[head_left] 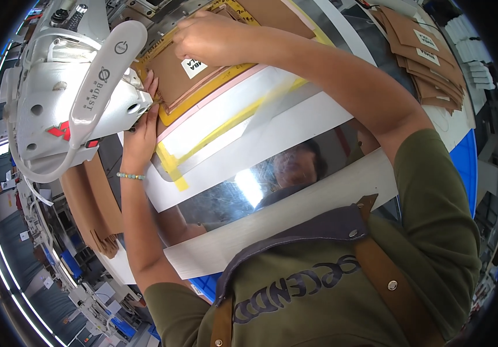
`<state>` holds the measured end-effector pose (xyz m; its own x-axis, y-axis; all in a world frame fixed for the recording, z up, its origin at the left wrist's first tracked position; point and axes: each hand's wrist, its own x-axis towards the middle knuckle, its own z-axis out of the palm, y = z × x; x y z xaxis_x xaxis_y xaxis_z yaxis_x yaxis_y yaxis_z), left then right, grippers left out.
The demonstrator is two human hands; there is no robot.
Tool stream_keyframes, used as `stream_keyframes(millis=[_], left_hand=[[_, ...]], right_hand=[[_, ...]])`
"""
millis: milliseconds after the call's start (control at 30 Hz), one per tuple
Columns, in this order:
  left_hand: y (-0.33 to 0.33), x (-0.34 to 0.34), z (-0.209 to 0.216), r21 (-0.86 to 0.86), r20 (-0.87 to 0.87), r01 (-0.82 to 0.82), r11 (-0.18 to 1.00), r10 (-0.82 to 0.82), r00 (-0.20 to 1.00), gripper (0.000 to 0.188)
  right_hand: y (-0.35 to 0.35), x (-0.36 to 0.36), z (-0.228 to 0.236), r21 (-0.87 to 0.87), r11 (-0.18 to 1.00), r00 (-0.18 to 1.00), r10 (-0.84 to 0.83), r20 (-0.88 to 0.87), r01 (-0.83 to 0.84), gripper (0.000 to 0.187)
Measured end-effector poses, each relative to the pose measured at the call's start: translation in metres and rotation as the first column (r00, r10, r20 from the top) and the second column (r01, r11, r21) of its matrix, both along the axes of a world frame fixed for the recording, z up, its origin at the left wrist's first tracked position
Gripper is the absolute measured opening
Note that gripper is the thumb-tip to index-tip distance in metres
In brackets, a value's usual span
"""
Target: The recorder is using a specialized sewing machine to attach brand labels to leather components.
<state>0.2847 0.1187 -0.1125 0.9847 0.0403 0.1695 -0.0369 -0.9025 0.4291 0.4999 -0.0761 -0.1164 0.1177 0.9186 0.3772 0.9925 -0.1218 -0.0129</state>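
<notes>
A brown panel (171, 72) with a white label (193, 67) lies inside a yellow template frame (171, 118) at the top of the view. Over the panel's upper part is my right hand (211, 39), its fingers curled and pressed together; whatever they pinch is hidden beneath them. My left hand (142, 136) is at the frame's near left corner, fingers stretched out and apart along its edge. The white sewing machine head (52, 115) covers part of this hand.
Brown pieces with white labels (428, 58) are stacked at the far right. More brown pieces (89, 202) hang over the left table edge. A shiny metal plate (220, 199) and yellow tape (171, 165) lie on the white work surface (312, 115) before me.
</notes>
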Motion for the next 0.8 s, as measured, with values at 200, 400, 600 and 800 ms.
stream_keyframes(millis=[200,400,600,800], left_hand=[[0.012,0.005,-0.001,-0.050,-0.018,0.022,0.999,-0.022,1.000,0.043],[0.022,0.008,-0.008,-0.016,0.033,0.079,0.997,-0.079,0.996,0.042],[0.022,0.015,-0.007,0.054,-0.010,0.086,0.995,-0.085,0.996,0.040],[0.045,0.026,-0.016,-0.172,0.135,0.167,0.971,-0.145,0.980,0.036]], right_hand=[[-0.003,-0.009,-0.017,0.161,0.983,0.990,0.104,-0.095,-0.088,0.020],[-0.003,-0.031,-0.013,0.166,0.915,0.880,0.400,-0.258,-0.367,0.023],[-0.012,-0.028,-0.008,0.058,0.945,0.904,0.325,-0.276,-0.322,0.028],[-0.001,-0.033,-0.022,0.116,0.914,0.899,0.404,-0.169,-0.389,0.039]])
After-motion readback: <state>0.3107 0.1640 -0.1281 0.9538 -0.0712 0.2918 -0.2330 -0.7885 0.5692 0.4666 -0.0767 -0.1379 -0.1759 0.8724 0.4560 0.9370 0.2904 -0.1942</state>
